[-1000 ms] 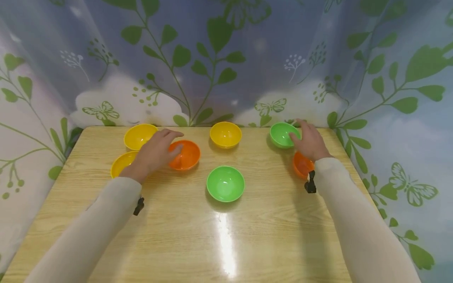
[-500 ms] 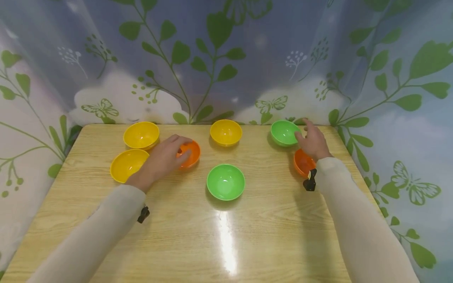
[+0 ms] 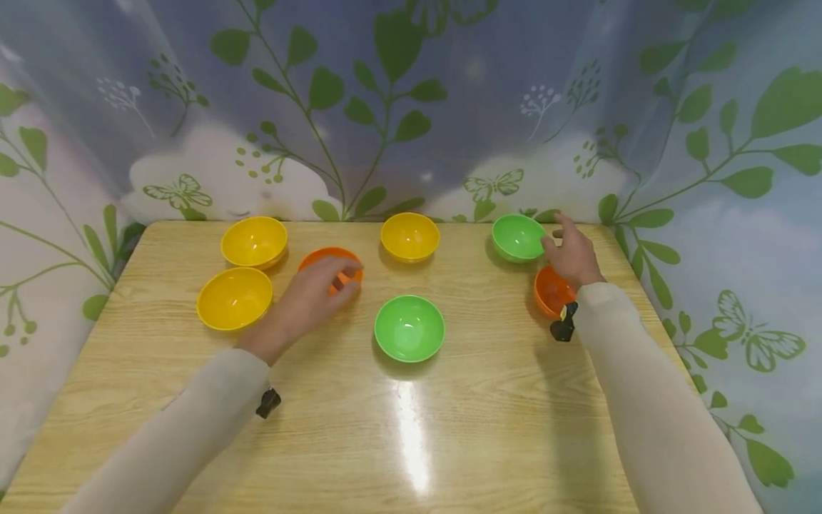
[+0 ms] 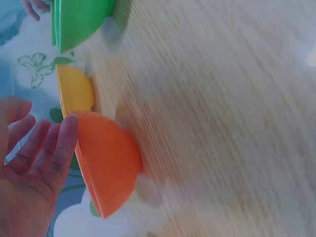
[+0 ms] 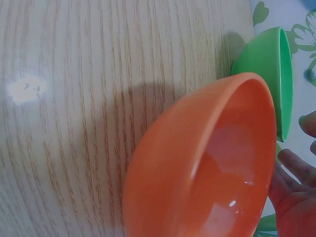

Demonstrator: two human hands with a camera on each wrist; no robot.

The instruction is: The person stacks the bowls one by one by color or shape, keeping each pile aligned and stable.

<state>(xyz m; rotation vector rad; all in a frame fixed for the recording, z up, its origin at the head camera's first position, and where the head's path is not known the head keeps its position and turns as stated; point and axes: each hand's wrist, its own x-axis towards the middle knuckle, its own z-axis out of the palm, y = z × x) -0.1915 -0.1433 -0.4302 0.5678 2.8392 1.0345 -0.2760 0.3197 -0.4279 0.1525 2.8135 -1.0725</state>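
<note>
In the head view my left hand (image 3: 307, 298) is over an orange bowl (image 4: 109, 160), its fingers loosely bent and holding nothing. The left wrist view has these fingers at the bowl's rim; whether they touch it I cannot tell. My right hand (image 3: 573, 255) hovers by the right rim of a green bowl (image 3: 517, 238), thumb and fingers apart. Below that hand, partly hidden by it and the wrist, is a second orange bowl (image 3: 551, 291). This bowl looms large in the right wrist view, with the hand beyond its rim.
Two yellow bowls (image 3: 254, 243) stand at the left of the wooden table (image 3: 334, 435), one in front of the other. A third yellow bowl (image 3: 409, 237) is at the back middle. Nearer in the centre stands another green bowl (image 3: 409, 328). Patterned curtain (image 3: 475, 93) surrounds the back and sides.
My left hand has moved right and slightly toward me, from beside the yellow bowls to over the orange bowl. The right hand has shifted slightly right, off the green bowl's rim. The bowls stay put.
</note>
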